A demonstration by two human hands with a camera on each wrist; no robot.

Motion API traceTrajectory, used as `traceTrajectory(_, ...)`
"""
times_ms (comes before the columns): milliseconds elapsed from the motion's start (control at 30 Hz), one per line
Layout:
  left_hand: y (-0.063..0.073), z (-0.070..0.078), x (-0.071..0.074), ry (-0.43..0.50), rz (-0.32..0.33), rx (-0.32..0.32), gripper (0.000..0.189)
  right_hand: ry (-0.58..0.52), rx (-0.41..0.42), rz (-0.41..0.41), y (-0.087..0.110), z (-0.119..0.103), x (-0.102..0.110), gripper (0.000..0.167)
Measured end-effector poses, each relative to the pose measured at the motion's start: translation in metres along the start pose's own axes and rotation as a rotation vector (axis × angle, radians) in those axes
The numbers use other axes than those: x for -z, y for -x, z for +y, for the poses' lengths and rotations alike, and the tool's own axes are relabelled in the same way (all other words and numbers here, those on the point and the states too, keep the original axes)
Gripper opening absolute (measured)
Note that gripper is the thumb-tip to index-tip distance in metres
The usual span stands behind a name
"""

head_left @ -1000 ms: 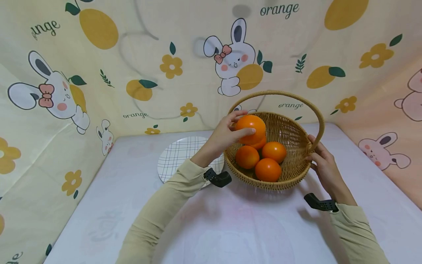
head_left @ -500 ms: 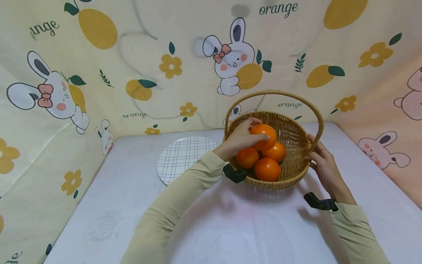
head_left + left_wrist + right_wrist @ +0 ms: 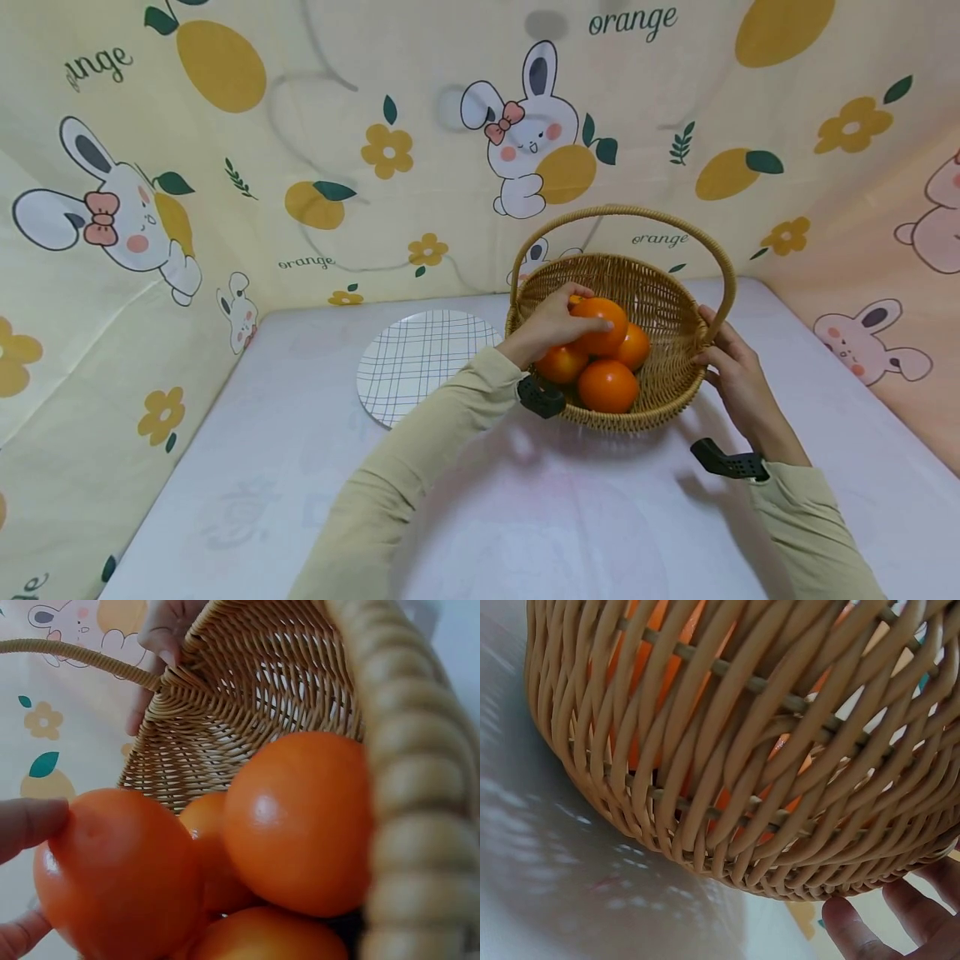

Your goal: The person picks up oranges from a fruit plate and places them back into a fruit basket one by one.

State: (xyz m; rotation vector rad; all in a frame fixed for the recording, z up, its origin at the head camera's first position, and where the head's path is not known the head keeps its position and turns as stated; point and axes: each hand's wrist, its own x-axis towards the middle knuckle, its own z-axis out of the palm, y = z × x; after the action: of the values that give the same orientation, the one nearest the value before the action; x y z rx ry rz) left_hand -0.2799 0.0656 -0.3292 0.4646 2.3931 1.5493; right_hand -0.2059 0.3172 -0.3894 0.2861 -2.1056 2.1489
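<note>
My left hand [image 3: 551,325] holds an orange [image 3: 602,325] between thumb and fingers, over the other fruit inside a wicker basket [image 3: 667,392]. In the left wrist view, fingertips [image 3: 34,825] press on that orange from the left side. Close under it lie more oranges, one in front [image 3: 607,386] and one to the right [image 3: 633,346]; another is partly covered by the left hand. A sliver of orange shows behind the held one. With its fingers at the rim by the handle's base, my right hand [image 3: 738,375] grips the basket's right side.
A white plate [image 3: 416,358] with a blue grid pattern sits left of the basket, partly behind the left sleeve. The basket's tall handle [image 3: 622,210] arches over the fruit. A patterned cloth backdrop [image 3: 420,100] rises behind the white table [image 3: 247,467].
My left hand has carried the orange rightward and down, from the basket's back left edge to the fruit inside. The right hand and the basket have stayed almost in place.
</note>
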Motion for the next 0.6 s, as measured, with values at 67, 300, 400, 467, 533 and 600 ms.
traceTrajectory(67, -0.0005, -0.0008, -0.0015, 0.024, 0.003, 0.008, 0.048, 0.002, -0.001, 0.002, 0.0001, 0.0002, 0.0001, 0.065)
traceTrajectory(300, -0.0018, -0.0044, -0.0051, 0.046, 0.002, 0.003, 0.051, -0.023, 0.002, 0.003, 0.0009, 0.0013, -0.0001, 0.065)
traceTrajectory(400, -0.0018, -0.0065, -0.0047, 0.063, 0.010, 0.000, 0.052, -0.028, 0.007, 0.002, 0.0007, 0.0019, -0.0007, 0.065)
traceTrajectory(467, -0.0022, -0.0080, -0.0041, 0.070, 0.016, 0.001, 0.053, -0.025, 0.006, 0.001, 0.0003, 0.0018, -0.0009, 0.065)
traceTrajectory(533, -0.0026, -0.0087, -0.0035, 0.064, 0.018, 0.003, 0.054, -0.022, 0.001, 0.004, 0.0000, 0.0013, -0.0009, 0.065)
traceTrajectory(600, -0.0029, -0.0084, -0.0030, 0.056, 0.014, 0.001, 0.056, -0.010, -0.006, 0.008, -0.0002, 0.0004, -0.0005, 0.065)
